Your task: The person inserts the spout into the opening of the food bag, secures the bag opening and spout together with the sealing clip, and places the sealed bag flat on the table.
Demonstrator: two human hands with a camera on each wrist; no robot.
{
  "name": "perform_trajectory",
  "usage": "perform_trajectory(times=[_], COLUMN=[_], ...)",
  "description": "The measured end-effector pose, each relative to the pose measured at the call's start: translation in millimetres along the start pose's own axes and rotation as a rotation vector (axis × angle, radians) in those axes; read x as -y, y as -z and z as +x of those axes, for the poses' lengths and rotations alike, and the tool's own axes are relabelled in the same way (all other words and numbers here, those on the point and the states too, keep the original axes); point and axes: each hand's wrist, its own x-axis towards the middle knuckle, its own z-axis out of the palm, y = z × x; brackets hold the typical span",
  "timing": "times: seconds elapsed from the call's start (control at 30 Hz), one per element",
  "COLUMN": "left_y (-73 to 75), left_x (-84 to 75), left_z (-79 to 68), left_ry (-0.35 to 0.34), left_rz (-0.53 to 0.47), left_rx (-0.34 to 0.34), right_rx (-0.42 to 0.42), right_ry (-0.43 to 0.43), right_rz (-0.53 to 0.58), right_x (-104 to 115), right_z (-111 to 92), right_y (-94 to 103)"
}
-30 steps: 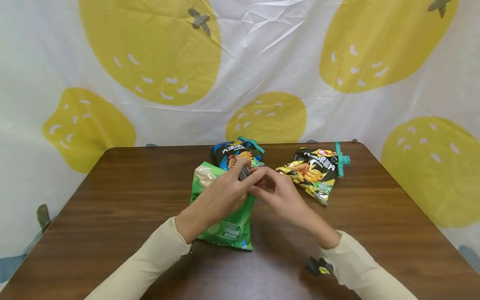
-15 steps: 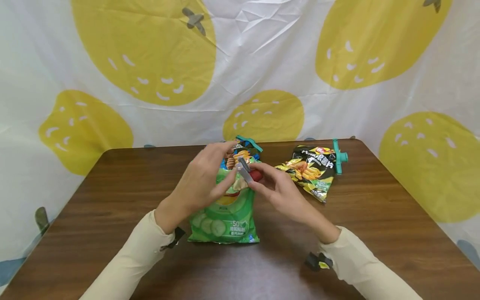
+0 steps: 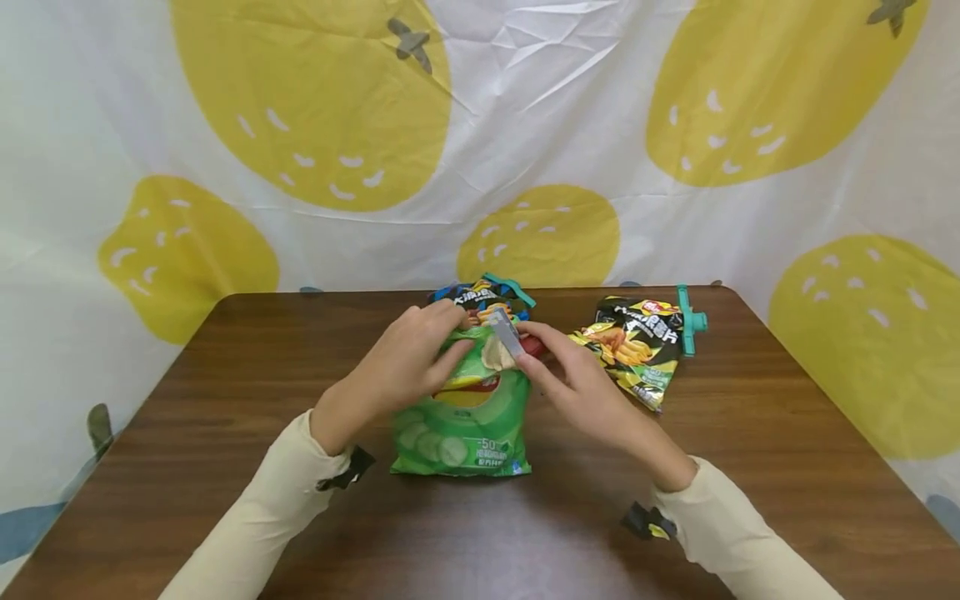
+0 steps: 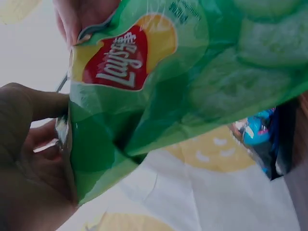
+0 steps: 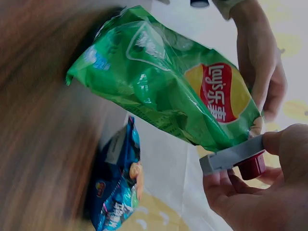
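Observation:
A green Lay's chip bag point(image 3: 463, 442) stands upright on the table, its top folding forward. My left hand point(image 3: 401, 354) pinches the upper left edge of the bag; in the left wrist view the thumb point(image 4: 45, 105) lies on the printed side, with fingers behind. The right hand point(image 3: 585, 387) holds a grey bag clip point(image 3: 505, 330) with a red cap point(image 5: 252, 167). In the right wrist view the clip's bar lies right at the bag's top corner, between thumb and fingers. Part of the red cap is hidden by the fingers in the head view.
Behind the green bag lies a blue chip bag point(image 3: 480, 293) with a teal clip point(image 3: 512, 287). To the right is a black and yellow chip bag point(image 3: 637, 342), closed by another teal clip point(image 3: 688, 321). A lemon-print cloth point(image 3: 360, 250) hangs behind the wooden table point(image 3: 300, 350).
The left hand came away from the clip, opened, and now pinches the bag's top edge. The bag has turned from slanted to upright and facing forward. The clip stayed in the right hand.

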Motion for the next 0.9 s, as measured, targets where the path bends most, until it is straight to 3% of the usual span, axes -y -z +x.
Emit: perform_trajectory(times=[0.2, 0.37, 0.6, 0.8, 0.9], left_y=[-10.6, -17.3, -14.9, -10.6, -10.7], left_x=[-9.7, -10.9, -7.8, -6.7, -6.0], left_z=[2.5, 4.3, 4.8, 4.6, 5.0], left_ry=[-0.032, 0.004, 0.135, 0.133, 0.111], left_rz=[-0.108, -0.224, -0.394, -0.397, -0.389], left_rx=[-0.079, -0.138, -0.048, -0.047, -0.07], right_rx=[0.031, 0.028, -0.002, 0.002, -0.031], right_ry=[0.044, 0.043, 0.046, 0.006, 0.041], right_rz=[0.021, 0.02, -0.024, 0.04, -0.054], right_x=[-3.2, -1.6, 5.5, 4.4, 2.5], right_z=[-1.1, 0.8, 1.6, 1.1, 2.0], right_y=[2.2, 3.0, 0.9, 4.0, 8.8])
